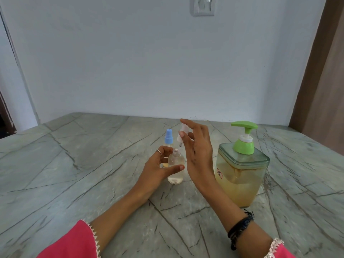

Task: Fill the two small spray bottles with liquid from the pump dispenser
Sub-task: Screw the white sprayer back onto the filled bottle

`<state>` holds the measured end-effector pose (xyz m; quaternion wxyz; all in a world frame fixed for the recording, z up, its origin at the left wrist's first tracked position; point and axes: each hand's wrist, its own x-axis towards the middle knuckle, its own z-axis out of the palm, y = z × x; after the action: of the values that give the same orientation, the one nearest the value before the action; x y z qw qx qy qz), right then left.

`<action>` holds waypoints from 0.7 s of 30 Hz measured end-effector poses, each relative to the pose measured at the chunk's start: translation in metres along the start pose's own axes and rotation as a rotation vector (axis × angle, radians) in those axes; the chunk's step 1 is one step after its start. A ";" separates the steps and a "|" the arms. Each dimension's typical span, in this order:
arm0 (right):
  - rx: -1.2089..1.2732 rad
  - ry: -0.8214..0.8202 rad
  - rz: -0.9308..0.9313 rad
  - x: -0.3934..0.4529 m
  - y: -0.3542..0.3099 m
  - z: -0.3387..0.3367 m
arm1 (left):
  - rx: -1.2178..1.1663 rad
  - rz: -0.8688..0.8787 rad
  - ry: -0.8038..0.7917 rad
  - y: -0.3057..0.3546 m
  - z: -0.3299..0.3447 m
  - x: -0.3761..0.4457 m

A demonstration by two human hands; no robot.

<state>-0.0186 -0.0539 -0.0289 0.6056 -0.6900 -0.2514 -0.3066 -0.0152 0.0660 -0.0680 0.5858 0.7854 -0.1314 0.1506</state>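
Left hand (158, 164) gripping open clear bottle (176, 169), right hand (197, 146) pinching white spray top (181, 134) above it, blue-capped bottle (168, 140) behind, pump dispenser (242, 172) right

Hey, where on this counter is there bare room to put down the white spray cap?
Bare marble counter spreads left of the blue-capped spray bottle, and more lies near the front edge between the forearms. It is crowded in the middle: the left hand holds the open bottle, the right hand holds the white spray cap, and the pump dispenser stands close on the right.
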 end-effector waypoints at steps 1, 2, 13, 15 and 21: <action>0.010 -0.014 0.005 0.000 -0.001 0.000 | 0.001 0.004 0.000 0.000 0.000 0.000; -0.003 -0.024 -0.004 0.001 -0.001 0.000 | 0.000 0.006 0.001 0.000 0.000 -0.001; -0.002 -0.148 0.063 -0.004 0.004 0.003 | -0.004 0.022 -0.004 0.003 0.001 -0.002; -0.012 -0.145 0.073 -0.005 0.007 0.004 | -0.015 0.034 -0.008 0.003 0.000 -0.002; 0.062 -0.082 0.095 -0.007 0.011 0.004 | -0.007 0.035 -0.014 0.001 0.000 -0.001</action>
<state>-0.0150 -0.0513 -0.0416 0.6297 -0.6941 -0.2523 -0.2409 -0.0168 0.0658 -0.0671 0.5848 0.7820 -0.1500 0.1548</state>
